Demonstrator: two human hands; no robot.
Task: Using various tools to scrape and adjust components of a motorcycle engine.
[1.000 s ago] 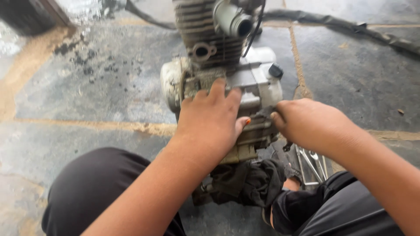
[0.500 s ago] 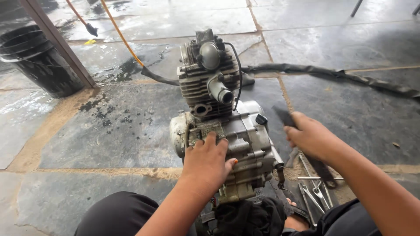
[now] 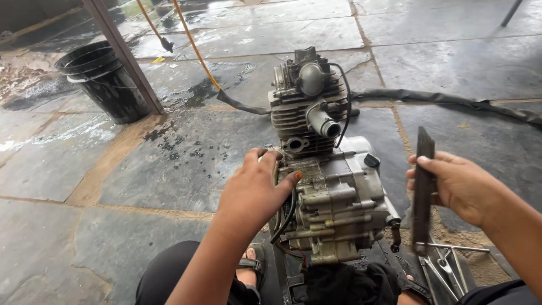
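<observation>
The wet stone floor [image 3: 169,169] fills the frame, and more of it shows than half a second ago: the view has pulled back and the black bucket [image 3: 104,79] now sits whole in the upper left beside a slanted post [image 3: 121,53]. The motorcycle engine [image 3: 324,169] stands upright in the centre of the frame, its finned cylinder toward the top, a black hose [image 3: 451,100] running off to the right behind it. The left hand [image 3: 254,195] stays pressed on the engine's left side, fingers curled over the casing edge, gripping it. The right hand [image 3: 460,183], which earlier hovered near the casing, has drawn away to the right of the frame and is clenched round a flat dark file [image 3: 423,186] held upright, clear of the engine. Metal tools [image 3: 446,265] lie at lower right, below that hand
</observation>
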